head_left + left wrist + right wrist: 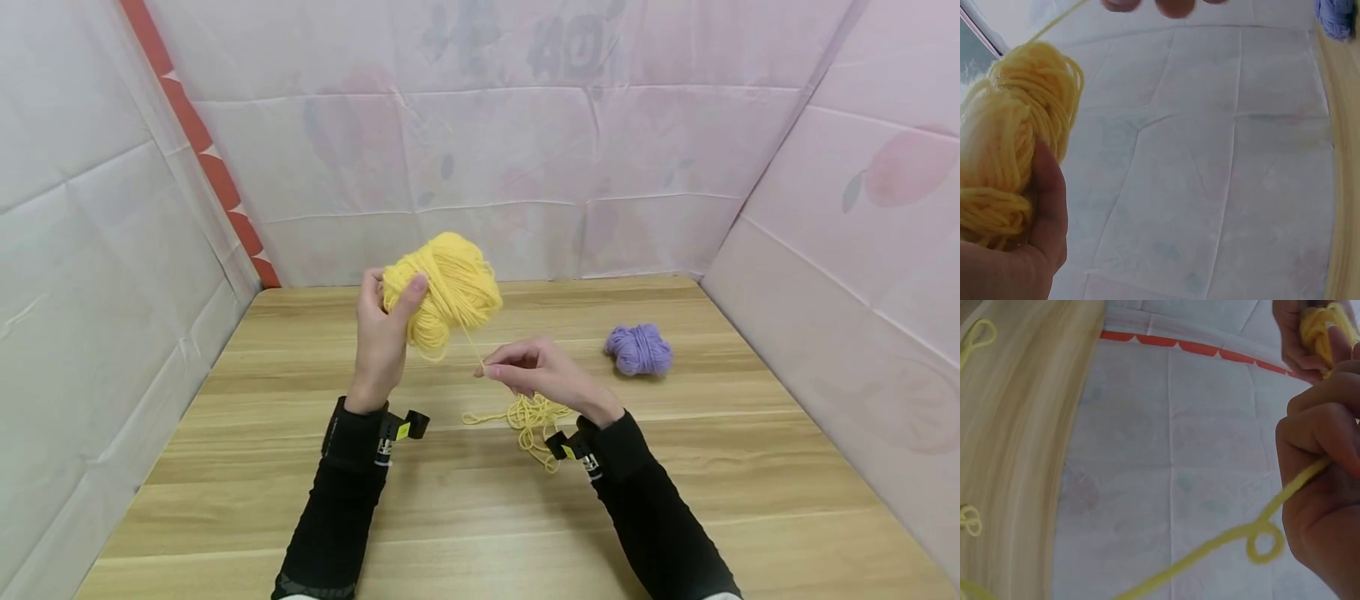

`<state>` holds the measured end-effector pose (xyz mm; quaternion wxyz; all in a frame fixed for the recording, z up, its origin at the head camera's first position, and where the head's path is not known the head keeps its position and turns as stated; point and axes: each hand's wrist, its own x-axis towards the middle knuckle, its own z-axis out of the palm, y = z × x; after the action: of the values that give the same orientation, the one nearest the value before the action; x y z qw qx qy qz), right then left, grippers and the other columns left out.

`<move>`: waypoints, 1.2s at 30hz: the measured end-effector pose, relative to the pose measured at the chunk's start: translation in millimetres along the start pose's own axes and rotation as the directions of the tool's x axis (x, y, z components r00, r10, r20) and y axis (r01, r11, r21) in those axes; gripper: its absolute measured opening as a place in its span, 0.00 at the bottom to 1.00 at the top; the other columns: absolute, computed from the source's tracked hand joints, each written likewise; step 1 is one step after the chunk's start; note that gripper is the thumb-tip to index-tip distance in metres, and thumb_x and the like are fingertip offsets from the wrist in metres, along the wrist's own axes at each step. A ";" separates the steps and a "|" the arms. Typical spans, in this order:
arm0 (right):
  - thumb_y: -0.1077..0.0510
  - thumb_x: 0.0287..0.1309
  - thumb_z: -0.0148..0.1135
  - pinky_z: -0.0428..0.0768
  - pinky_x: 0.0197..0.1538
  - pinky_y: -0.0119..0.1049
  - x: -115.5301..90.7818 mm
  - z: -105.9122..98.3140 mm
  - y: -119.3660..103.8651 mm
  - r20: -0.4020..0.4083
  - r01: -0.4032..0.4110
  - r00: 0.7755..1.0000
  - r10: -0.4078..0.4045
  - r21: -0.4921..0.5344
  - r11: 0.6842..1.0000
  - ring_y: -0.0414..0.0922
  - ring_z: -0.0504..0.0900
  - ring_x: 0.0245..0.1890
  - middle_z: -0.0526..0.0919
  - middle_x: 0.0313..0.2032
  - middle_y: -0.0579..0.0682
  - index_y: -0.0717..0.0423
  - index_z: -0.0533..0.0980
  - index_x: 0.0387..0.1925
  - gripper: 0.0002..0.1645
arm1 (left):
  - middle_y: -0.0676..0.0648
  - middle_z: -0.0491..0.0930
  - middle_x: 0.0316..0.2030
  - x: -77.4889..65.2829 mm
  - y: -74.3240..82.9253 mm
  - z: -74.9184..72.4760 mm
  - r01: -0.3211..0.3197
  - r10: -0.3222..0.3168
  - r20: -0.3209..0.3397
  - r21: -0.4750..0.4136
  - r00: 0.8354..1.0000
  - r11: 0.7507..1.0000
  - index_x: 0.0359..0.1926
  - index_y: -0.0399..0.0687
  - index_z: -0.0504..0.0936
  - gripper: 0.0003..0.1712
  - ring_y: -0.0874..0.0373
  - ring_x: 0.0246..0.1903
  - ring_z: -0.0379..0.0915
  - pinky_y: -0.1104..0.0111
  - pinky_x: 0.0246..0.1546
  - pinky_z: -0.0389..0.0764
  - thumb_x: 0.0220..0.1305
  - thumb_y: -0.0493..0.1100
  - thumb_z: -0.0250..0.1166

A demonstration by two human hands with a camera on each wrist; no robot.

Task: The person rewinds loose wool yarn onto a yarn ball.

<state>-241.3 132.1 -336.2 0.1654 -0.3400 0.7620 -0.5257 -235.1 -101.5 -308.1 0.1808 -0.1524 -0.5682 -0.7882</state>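
My left hand (381,342) grips a yellow yarn ball (450,287) above the table, its thumb lying across the near side. From the underside of the ball a single strand (472,343) runs to my right hand (543,368), which pinches it between thumb and fingertips. In the right wrist view the yarn tail (1210,545) leaves that hand with a small loop in it. Loose yellow yarn (531,417) lies tangled on the table below the right hand. The left wrist view shows the yarn ball (1013,137) close up, held against the left thumb (1050,194).
A purple yarn ball (639,350) sits on the wooden table (465,533) to the right. Pale printed sheeting (487,158) hangs behind the table and on both sides. A red strip (198,137) runs down the back left corner.
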 end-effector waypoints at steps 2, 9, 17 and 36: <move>0.52 0.67 0.56 0.63 0.18 0.30 3.0 -2.1 7.2 0.000 -0.013 1.000 0.013 0.030 0.999 0.39 0.62 0.15 0.67 0.17 0.45 0.53 0.83 0.45 0.13 | 0.45 0.78 0.40 -0.1 1.7 0.5 0.030 -0.028 0.052 -0.041 0.998 0.999 0.48 0.48 0.64 0.13 0.58 0.35 0.81 0.69 0.34 0.85 0.68 0.39 0.59; 0.60 0.67 0.52 0.61 0.22 0.27 5.6 -10.2 24.0 -0.052 -0.068 0.995 0.085 0.274 0.959 0.38 0.60 0.17 0.66 0.17 0.42 0.60 0.78 0.39 0.10 | 0.45 0.75 0.42 -1.1 8.4 1.2 0.212 -0.207 0.294 0.013 0.933 0.977 0.56 0.48 0.64 0.20 0.57 0.34 0.80 0.68 0.32 0.85 0.66 0.37 0.58; 0.58 0.70 0.49 0.69 0.26 0.26 4.9 -16.5 20.0 -0.100 -0.086 0.985 0.142 0.427 0.900 0.34 0.69 0.21 0.73 0.25 0.40 0.51 0.74 0.33 0.09 | 0.43 0.76 0.40 -4.5 6.9 2.7 0.183 -0.376 0.519 0.384 0.768 0.905 0.57 0.55 0.73 0.24 0.55 0.33 0.76 0.64 0.32 0.83 0.61 0.46 0.66; 0.58 0.73 0.46 0.64 0.23 0.32 -17.7 -12.6 -23.6 -0.154 0.145 0.983 -0.096 0.349 0.926 0.39 0.65 0.19 0.72 0.23 0.45 0.56 0.68 0.65 0.22 | 0.44 0.78 0.36 -2.1 -11.2 8.1 0.097 -0.322 0.188 0.712 0.928 0.695 0.52 0.50 0.72 0.28 0.54 0.30 0.76 0.67 0.24 0.80 0.55 0.55 0.70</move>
<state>-228.3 148.0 -311.5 0.1402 -0.3143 0.6402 -0.6868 -238.1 -90.3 -316.0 0.0446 -0.1244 -0.8548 -0.5018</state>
